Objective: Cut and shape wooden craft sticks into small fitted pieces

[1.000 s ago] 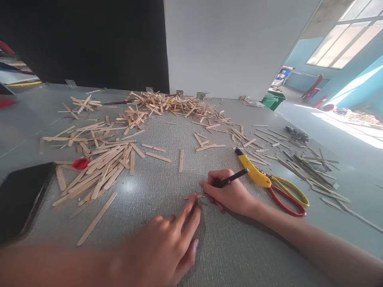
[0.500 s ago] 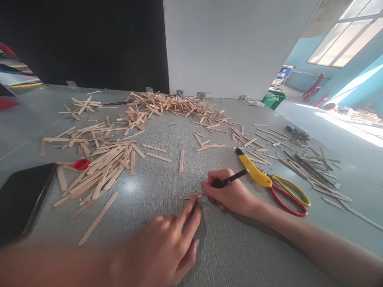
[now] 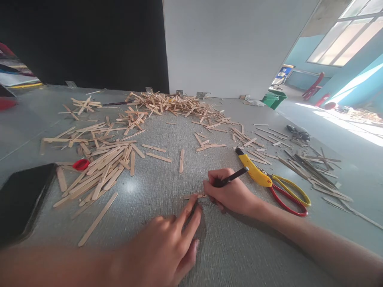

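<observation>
My right hand [image 3: 229,189] is closed around a black pen [image 3: 231,177], its fingers at the right end of a short wooden stick [image 3: 191,196]. The pen's tip is hidden by the fingers. With its fingertips pressing on that same stick, my left hand [image 3: 167,243] lies palm down, fingers partly spread. Three separate sticks lie beyond my hands, one of them an upright-lying stick [image 3: 181,161] with a small dark mark. Right of my right hand rest yellow and red scissors [image 3: 263,177].
A heap of wooden sticks [image 3: 167,104] lies along the board at the back, with more on the left. A black phone [image 3: 25,199] and a red ring [image 3: 81,164] are at the left. Thin strips [image 3: 317,175] and a dark tool [image 3: 298,133] lie at the right.
My right hand has shifted very slightly to the right with the pen. My left hand stays on the stick.
</observation>
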Demonstrator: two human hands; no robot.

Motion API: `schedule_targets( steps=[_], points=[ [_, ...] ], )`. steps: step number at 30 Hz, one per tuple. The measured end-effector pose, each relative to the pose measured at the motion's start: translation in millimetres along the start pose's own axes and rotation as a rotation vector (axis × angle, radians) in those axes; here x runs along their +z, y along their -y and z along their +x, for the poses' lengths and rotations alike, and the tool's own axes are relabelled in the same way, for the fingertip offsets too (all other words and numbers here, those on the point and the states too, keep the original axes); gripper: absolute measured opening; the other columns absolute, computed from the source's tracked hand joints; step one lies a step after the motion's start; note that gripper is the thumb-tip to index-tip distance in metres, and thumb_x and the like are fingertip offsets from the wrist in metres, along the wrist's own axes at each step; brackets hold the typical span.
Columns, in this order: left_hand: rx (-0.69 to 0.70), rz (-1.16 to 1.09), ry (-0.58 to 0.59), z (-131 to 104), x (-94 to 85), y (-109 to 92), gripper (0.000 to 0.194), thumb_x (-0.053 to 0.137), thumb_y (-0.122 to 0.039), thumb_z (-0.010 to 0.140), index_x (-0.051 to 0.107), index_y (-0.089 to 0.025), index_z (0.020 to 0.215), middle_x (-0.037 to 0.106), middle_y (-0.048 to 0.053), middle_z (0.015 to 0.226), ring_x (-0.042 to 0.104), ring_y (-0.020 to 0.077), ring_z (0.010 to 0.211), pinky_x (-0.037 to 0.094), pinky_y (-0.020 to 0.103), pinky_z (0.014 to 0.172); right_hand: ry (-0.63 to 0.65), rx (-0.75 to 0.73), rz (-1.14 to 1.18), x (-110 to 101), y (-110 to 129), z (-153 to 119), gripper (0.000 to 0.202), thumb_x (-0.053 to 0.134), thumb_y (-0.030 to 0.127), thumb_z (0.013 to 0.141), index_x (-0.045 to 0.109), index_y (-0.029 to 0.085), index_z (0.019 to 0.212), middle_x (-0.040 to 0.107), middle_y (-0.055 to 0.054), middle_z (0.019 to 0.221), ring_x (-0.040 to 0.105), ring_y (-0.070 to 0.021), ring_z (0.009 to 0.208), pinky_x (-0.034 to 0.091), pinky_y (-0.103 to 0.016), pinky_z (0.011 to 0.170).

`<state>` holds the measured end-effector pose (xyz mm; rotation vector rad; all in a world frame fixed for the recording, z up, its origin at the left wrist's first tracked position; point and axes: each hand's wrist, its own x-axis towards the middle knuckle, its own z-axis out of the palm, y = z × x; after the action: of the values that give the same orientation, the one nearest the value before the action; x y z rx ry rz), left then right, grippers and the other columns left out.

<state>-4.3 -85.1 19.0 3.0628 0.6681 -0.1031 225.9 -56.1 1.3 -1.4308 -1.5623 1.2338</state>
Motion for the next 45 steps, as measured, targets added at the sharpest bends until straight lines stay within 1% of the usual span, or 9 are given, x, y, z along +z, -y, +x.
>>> schedule_targets(
  steps=[4,8,16,20,26,33,39,45],
  points=[
    [-0.002,-0.009,-0.012,-0.7,1.9,-0.1,0.059,0.047,-0.025,0.102,0.052,0.002,0.154,0.046,0.035,0.157,0.084,0.032,0.08,0.071,0.045,0.061,0.0,-0.004,0.007,0.1,-1.3,-0.1,0.033,0.06,0.02,0.089,0.046,0.024,0.059,0.055,0.006,0.046,0.048,-0.0073,0.03,0.035,-0.016,0.03],
    [-0.001,-0.015,-0.028,0.9,2.4,0.1,0.06,0.047,-0.025,0.101,0.051,0.002,0.154,0.048,0.036,0.156,0.085,0.0333,0.084,0.071,0.046,0.064,0.005,-0.03,0.025,1.0,-3.4,0.3,0.034,0.061,0.025,0.093,0.048,0.023,0.061,0.059,0.005,0.05,0.053,-0.0077,0.033,0.039,-0.016,0.033],
    [-0.007,-0.015,-0.025,-0.4,4.5,0.0,0.061,0.047,-0.025,0.102,0.049,0.002,0.156,0.047,0.035,0.157,0.084,0.034,0.09,0.072,0.046,0.07,0.005,-0.006,0.056,3.9,-2.7,0.3,0.036,0.066,0.033,0.095,0.051,0.022,0.063,0.06,0.005,0.05,0.053,-0.0078,0.032,0.035,-0.016,0.03],
    [-0.003,-0.023,-0.02,-1.8,2.9,-0.7,0.06,0.046,-0.024,0.102,0.05,0.003,0.155,0.048,0.036,0.156,0.084,0.0352,0.09,0.071,0.047,0.069,0.006,0.012,0.059,4.8,-1.7,1.0,0.037,0.067,0.034,0.095,0.052,0.022,0.064,0.059,0.005,0.05,0.052,-0.0072,0.032,0.033,-0.015,0.03],
    [-0.003,-0.042,-0.036,0.7,1.5,-0.7,0.059,0.048,-0.023,0.101,0.051,0.005,0.153,0.05,0.038,0.153,0.084,0.0381,0.095,0.071,0.049,0.068,-0.01,0.028,0.061,5.8,-0.7,0.7,0.038,0.068,0.034,0.095,0.052,0.022,0.063,0.058,0.005,0.048,0.05,-0.007,0.031,0.032,-0.015,0.029],
    [0.005,-0.038,-0.032,1.8,-1.0,-0.7,0.06,0.046,-0.023,0.101,0.049,0.005,0.155,0.049,0.038,0.153,0.084,0.0367,0.09,0.071,0.048,0.067,-0.005,0.039,0.073,6.1,0.4,-0.1,0.038,0.069,0.036,0.095,0.053,0.022,0.063,0.058,0.005,0.049,0.048,-0.0066,0.031,0.031,-0.015,0.029],
    [-0.002,-0.029,0.004,1.8,-1.7,-0.5,0.06,0.047,-0.024,0.102,0.05,0.004,0.155,0.047,0.037,0.156,0.084,0.0344,0.084,0.071,0.048,0.069,0.009,0.036,0.075,4.9,0.6,0.4,0.036,0.069,0.035,0.093,0.053,0.022,0.063,0.056,0.005,0.048,0.046,-0.0064,0.031,0.032,-0.016,0.029],
    [-0.006,-0.045,0.003,1.9,-3.2,0.4,0.06,0.047,-0.023,0.102,0.049,0.004,0.155,0.046,0.038,0.156,0.084,0.0364,0.088,0.071,0.049,0.066,0.002,0.008,0.047,4.8,-0.1,0.3,0.036,0.067,0.032,0.092,0.051,0.022,0.061,0.054,0.005,0.046,0.045,-0.0066,0.032,0.031,-0.017,0.031]
  ],
)
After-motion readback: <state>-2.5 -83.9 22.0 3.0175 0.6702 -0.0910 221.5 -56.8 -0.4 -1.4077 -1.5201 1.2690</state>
